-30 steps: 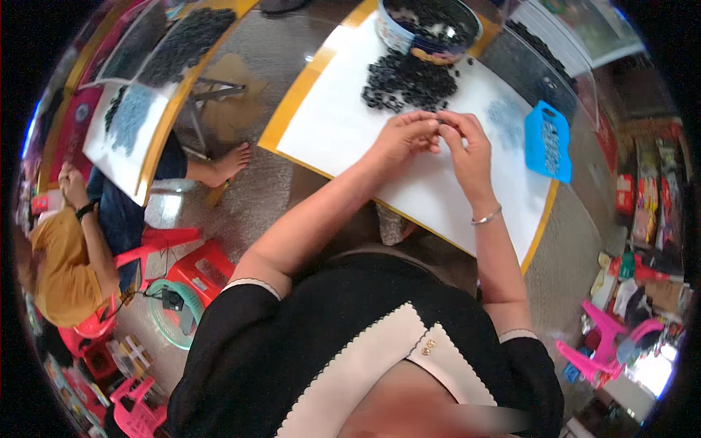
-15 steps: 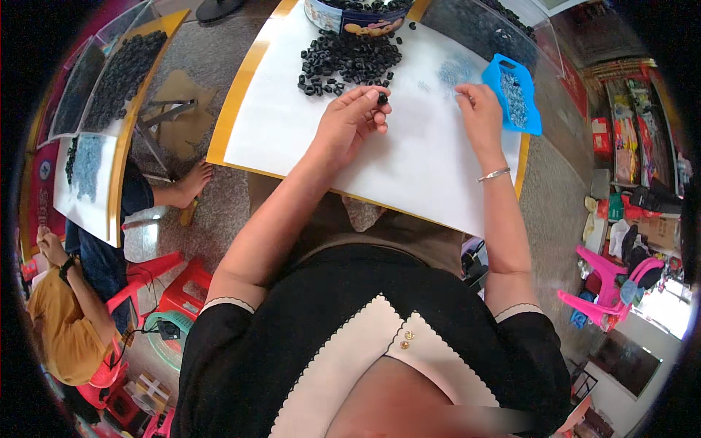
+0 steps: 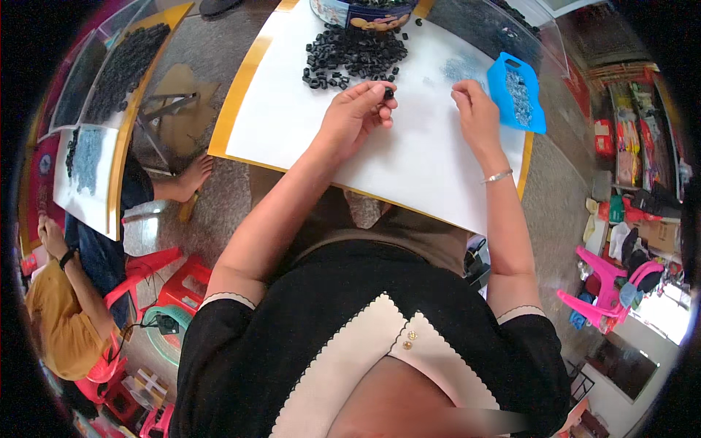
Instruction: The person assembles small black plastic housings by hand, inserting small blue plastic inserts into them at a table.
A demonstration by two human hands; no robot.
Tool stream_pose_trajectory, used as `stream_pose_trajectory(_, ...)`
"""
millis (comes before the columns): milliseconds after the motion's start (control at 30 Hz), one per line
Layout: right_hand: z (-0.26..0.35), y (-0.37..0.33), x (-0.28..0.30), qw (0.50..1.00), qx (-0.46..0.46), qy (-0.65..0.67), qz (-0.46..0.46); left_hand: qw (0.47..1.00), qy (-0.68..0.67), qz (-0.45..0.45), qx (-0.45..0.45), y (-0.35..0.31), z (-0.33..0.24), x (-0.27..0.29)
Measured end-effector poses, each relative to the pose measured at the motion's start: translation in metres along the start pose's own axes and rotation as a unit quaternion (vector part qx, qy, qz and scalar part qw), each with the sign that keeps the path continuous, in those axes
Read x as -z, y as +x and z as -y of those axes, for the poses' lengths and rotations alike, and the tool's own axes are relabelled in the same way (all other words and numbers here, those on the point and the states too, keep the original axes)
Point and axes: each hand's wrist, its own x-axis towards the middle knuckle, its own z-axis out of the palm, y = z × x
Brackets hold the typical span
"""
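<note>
Between the thumb and index finger of my left hand (image 3: 355, 117) is a small black plastic part (image 3: 388, 93), held over the white tabletop (image 3: 409, 157). My right hand (image 3: 480, 115) is a short way to the right, its fingertips pinched together. Anything in that pinch is too small to make out. A pile of black plastic parts (image 3: 350, 58) lies beyond my left hand. Past my right fingertips are scattered tiny clear bluish pieces (image 3: 461, 68). More such pieces (image 3: 520, 98) fill a bright blue tray (image 3: 539, 117) beside my right hand.
A round printed tub (image 3: 380, 16) stands behind the black pile. A transparent panel (image 3: 482, 29) runs along the table's far right side. At left, another person in a mustard shirt (image 3: 62, 317) sits near a second table (image 3: 117, 182). A pink chair (image 3: 602, 281) stands at right.
My right hand has shifted slightly left, toward my left hand. My left hand keeps its hold on the black part. The whole view has moved a little.
</note>
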Motion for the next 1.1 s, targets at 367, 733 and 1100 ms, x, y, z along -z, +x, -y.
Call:
stream_pose_trajectory(367, 0.089, -0.009, -0.020, 0.962, -0.020, 0.248, 0.115, 0.999, -0.035, 0.022, -0.010, 0.002, 0.003, 0.004)
stream_pose_trajectory(733, 0.086, -0.006, -0.011, 0.925, -0.062, 0.322, 0.193, 0.996, 0.058, 0.050, 0.040, -0.004, -0.001, -0.001)
stream_pose_trajectory(1100, 0.024, 0.033, -0.049, 0.992, -0.033, 0.120, 0.034, 0.995, -0.056, 0.073, 0.048, 0.001, 0.003, 0.005)
